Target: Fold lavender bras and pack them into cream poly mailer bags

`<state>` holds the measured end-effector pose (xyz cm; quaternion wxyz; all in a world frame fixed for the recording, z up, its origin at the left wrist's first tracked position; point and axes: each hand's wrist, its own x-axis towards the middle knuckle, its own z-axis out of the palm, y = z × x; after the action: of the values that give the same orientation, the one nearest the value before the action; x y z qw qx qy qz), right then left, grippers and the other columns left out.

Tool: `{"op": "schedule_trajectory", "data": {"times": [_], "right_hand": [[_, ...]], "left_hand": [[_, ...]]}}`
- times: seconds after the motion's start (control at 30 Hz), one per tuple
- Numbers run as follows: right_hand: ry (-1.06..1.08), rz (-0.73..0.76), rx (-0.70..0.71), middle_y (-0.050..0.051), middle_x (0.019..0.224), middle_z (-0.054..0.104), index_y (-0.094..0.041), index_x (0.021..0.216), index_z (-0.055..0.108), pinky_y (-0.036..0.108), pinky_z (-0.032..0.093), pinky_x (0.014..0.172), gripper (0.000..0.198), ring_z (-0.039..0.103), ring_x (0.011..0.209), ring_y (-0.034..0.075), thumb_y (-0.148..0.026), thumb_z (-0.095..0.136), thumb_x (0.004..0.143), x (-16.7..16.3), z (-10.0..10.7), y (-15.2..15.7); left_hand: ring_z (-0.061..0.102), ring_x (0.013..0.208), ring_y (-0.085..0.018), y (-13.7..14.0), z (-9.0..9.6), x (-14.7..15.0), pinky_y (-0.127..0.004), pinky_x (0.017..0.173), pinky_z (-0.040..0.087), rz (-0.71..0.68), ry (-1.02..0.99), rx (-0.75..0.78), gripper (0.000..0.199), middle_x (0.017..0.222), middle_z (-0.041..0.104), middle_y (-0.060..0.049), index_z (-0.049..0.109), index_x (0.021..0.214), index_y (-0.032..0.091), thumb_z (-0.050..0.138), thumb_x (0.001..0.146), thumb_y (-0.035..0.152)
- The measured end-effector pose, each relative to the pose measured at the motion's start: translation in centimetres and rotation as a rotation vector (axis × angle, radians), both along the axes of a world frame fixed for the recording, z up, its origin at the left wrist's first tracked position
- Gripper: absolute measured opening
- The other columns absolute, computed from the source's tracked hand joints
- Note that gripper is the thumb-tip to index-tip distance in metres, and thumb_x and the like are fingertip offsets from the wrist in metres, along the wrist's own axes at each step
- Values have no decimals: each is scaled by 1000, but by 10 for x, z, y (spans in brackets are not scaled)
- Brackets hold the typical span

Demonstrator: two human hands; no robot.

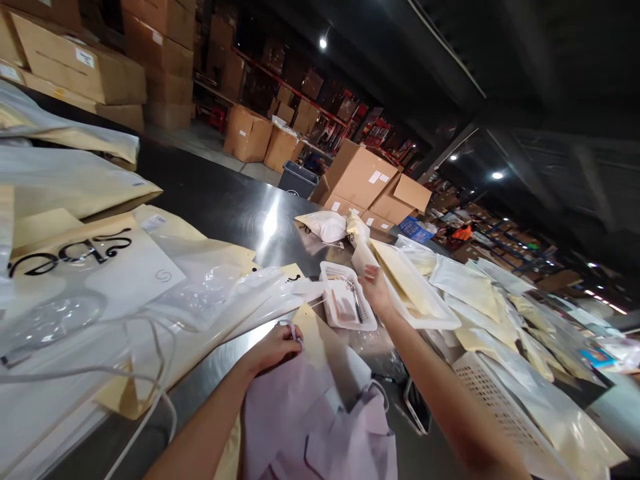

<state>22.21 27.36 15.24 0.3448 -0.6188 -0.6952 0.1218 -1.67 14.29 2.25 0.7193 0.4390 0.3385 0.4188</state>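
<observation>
A pale lavender garment (285,407) lies at the near edge of the metal table, partly over a yellowish paper sheet (313,330). My left hand (280,345) is closed at its top edge, pinching a small loop of the cloth. Farther forward, my right hand (376,288) reaches out with fingers apart and nothing visible in them. It is beside the right rim of a small white plastic basket (369,324). Inside that basket are a pinkish block (344,307) and some slim items too small to name.
Clear plastic bags with yellowish card (135,260) and a white cable (163,393) cover the left side. To the right are a white tray (447,321), a perforated basket (493,397), several bagged packets and a phone-like device (417,405). Cardboard boxes (357,175) stand beyond the table.
</observation>
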Motion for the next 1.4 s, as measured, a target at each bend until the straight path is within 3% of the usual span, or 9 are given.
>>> {"op": "schedule_trajectory", "data": {"times": [0.1, 0.23, 0.33, 0.53, 0.73, 0.9, 1.03, 1.23, 1.4], "right_hand": [[-216, 195, 69, 11, 108, 63, -20, 103, 61, 45, 46, 95, 19, 56, 107, 27, -21, 55, 85, -10, -3, -24], [-475, 588, -19, 7, 99, 69, -23, 93, 69, 42, 43, 98, 17, 58, 105, 25, -14, 58, 84, -38, -22, -54], [-566, 713, -87, 7, 100, 70, -21, 95, 71, 41, 43, 96, 23, 59, 105, 26, -7, 61, 80, -61, -46, -59], [-500, 650, -142, 8, 86, 70, -18, 76, 67, 41, 44, 94, 13, 62, 97, 26, -7, 63, 81, -84, -71, -50], [-189, 474, -226, 5, 76, 68, -17, 95, 61, 29, 53, 66, 30, 67, 71, 18, -37, 40, 101, -68, -64, -72], [-71, 465, -339, 0, 67, 64, -17, 108, 66, 27, 47, 52, 38, 57, 47, 14, -45, 42, 97, -54, -65, -98], [-13, 485, -374, 1, 79, 69, -21, 119, 57, 28, 49, 58, 35, 58, 49, 13, -43, 43, 96, -51, -61, -109], [96, 466, -390, -1, 70, 67, -23, 82, 54, 25, 44, 55, 23, 62, 55, 15, -45, 58, 91, -49, -58, -117], [5, 521, -286, 2, 80, 69, -23, 82, 67, 26, 42, 62, 18, 60, 67, 16, -38, 62, 90, -53, -56, -119]], "left_hand": [[45, 61, -14, 0, 1, 0, -28, 62, 34, 5, -17, 16, 17, 62, 51, 4, 55, 69, 19, 64, 59, 29], [50, 69, -15, 0, 3, -2, -29, 69, 37, -5, -43, 66, 17, 68, 55, 2, 59, 70, 18, 68, 60, 27], [53, 74, -17, 0, 4, -5, -30, 73, 38, -35, -52, 97, 16, 71, 60, 1, 63, 71, 17, 71, 61, 27], [52, 66, -16, 2, -1, -5, -29, 65, 37, -41, -45, 73, 25, 70, 59, 1, 61, 77, 16, 74, 59, 30], [49, 55, -13, 3, -3, -1, -25, 51, 33, -11, -84, -7, 37, 65, 55, 3, 52, 85, 19, 72, 59, 35], [49, 54, -12, 3, -1, -2, -24, 49, 33, -5, -79, -14, 33, 63, 55, 3, 55, 81, 17, 75, 61, 34], [50, 53, -12, 3, -2, -3, -24, 47, 35, -2, -76, -27, 37, 62, 56, 3, 54, 78, 18, 79, 60, 39], [51, 53, -12, 4, -3, -2, -23, 47, 38, 14, -62, -37, 40, 61, 57, 2, 54, 75, 17, 82, 60, 42], [49, 48, -10, 2, -4, -3, -22, 45, 35, 39, -33, -73, 39, 58, 56, 4, 55, 73, 17, 83, 61, 41]]}}
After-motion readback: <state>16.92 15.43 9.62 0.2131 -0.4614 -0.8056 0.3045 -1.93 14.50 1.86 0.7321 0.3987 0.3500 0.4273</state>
